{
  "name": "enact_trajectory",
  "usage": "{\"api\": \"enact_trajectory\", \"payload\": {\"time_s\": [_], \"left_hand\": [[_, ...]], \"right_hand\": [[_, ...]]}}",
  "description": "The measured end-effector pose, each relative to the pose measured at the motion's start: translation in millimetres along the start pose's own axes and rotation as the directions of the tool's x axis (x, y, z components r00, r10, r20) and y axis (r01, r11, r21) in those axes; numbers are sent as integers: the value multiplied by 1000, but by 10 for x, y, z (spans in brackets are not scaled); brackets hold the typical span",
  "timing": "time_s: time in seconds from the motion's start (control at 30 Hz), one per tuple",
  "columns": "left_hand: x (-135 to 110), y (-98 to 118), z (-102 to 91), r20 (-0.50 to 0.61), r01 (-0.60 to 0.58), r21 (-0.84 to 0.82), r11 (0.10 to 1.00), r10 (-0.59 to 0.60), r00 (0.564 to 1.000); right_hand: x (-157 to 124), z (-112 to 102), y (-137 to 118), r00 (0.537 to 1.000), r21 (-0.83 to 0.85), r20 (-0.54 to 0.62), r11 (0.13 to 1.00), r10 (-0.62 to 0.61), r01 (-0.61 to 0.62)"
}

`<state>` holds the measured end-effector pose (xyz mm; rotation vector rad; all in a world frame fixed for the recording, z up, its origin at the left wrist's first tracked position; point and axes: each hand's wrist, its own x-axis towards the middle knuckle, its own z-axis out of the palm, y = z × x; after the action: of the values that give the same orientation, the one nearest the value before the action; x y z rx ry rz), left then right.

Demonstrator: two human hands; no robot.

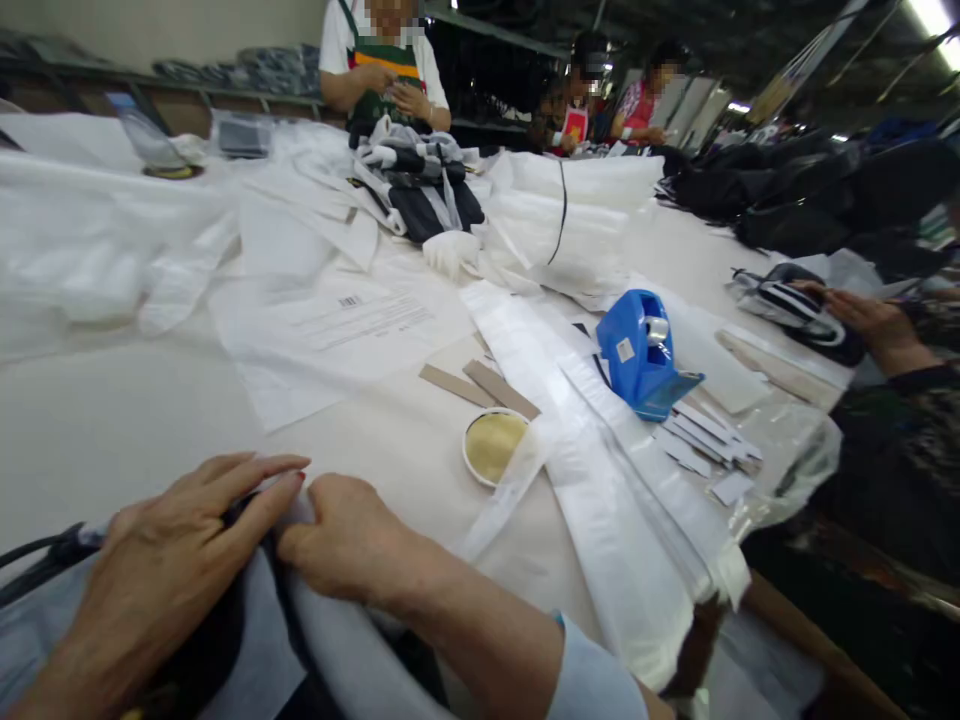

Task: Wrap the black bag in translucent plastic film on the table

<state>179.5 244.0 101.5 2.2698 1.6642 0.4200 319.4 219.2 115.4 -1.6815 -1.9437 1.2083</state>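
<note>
A black and grey cloth item (259, 620) with a pale lining fills the lower left of the head view. I cannot tell its exact kind, as its lower part runs out of the frame. My left hand (184, 540) lies over its upper edge, thumb and fingers closed on the cloth. My right hand (341, 530) is curled shut, pinching the same edge just beside the left fingertips. A dark cord (45, 545) sticks out at the item's left side. Beyond my right hand sits a round tin-like disc (495, 447) with a gold face, a translucent strip (517, 480) lying across it.
A blue tape dispenser (637, 350) stands right of centre by white plastic bags (600, 480). Small white tags (705, 440) and brown card strips (457, 385) lie near. A printed sheet (360, 320) and folded bags (390, 180) are farther back. A co-worker's hand (874, 320) works at right.
</note>
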Motion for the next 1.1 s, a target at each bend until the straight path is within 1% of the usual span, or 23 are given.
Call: {"api": "enact_trajectory", "payload": {"time_s": [0.03,0.07,0.1,0.17,0.27,0.3,0.37,0.4,0.47,0.57,0.63,0.7,0.77,0.83,0.87,0.93,0.97,1.0,1.03,1.1], "left_hand": [[6,58,-40,43,72,-2,997,-72,997],[14,125,-85,79,155,12,988,-155,985],[22,191,-126,118,211,29,977,-213,970],[40,287,-178,145,256,52,965,-261,954],[55,311,-184,123,259,50,965,-263,957],[54,300,-179,112,263,48,964,-267,957],[50,278,-169,105,270,42,962,-273,956],[48,272,-167,100,273,38,961,-276,956],[46,277,-168,91,274,25,961,-275,957],[44,301,-174,85,280,1,960,-279,957],[39,308,-173,79,287,-16,958,-285,955],[31,304,-168,63,289,-23,957,-287,956],[22,295,-160,49,280,-28,960,-279,959],[13,292,-153,36,266,-40,963,-264,964],[9,292,-150,30,259,-45,965,-258,966],[4,295,-146,23,252,-41,967,-251,968],[1,295,-146,20,249,-35,968,-249,968],[0,293,-146,20,246,-32,969,-245,969],[-1,289,-146,22,239,-35,970,-239,971],[-3,277,-146,22,223,-55,973,-222,975]], "right_hand": [[-7,-4,8,1000,18,-11,1000,-6,6],[-23,-12,20,999,38,-32,999,-11,12],[-51,-23,36,999,66,-45,998,-15,18],[-164,-49,85,998,152,-41,987,-42,48],[-498,-54,186,993,297,-88,950,-77,100],[-642,-34,224,991,349,-116,931,-73,109],[-931,44,303,983,443,-183,892,-15,96],[-1059,96,345,979,464,-205,882,14,84],[-1258,198,433,972,441,-234,894,27,82],[-1409,273,561,983,390,-184,916,-22,94],[-1442,269,629,991,426,-136,903,-5,63],[-1439,263,678,993,445,-115,894,3,48],[-1403,292,714,989,435,-137,894,-55,110],[-1333,365,750,965,397,-185,883,-188,249],[-1290,410,771,938,361,-224,871,-266,333],[-1209,494,819,864,248,-298,841,-406,481],[-1180,522,843,825,182,-326,826,-461,533],[-1163,537,867,789,122,-355,812,-501,571],[-1160,538,890,764,68,-372,805,-528,589],[-1192,512,931,749,-11,-368,808,-551,589]]}}
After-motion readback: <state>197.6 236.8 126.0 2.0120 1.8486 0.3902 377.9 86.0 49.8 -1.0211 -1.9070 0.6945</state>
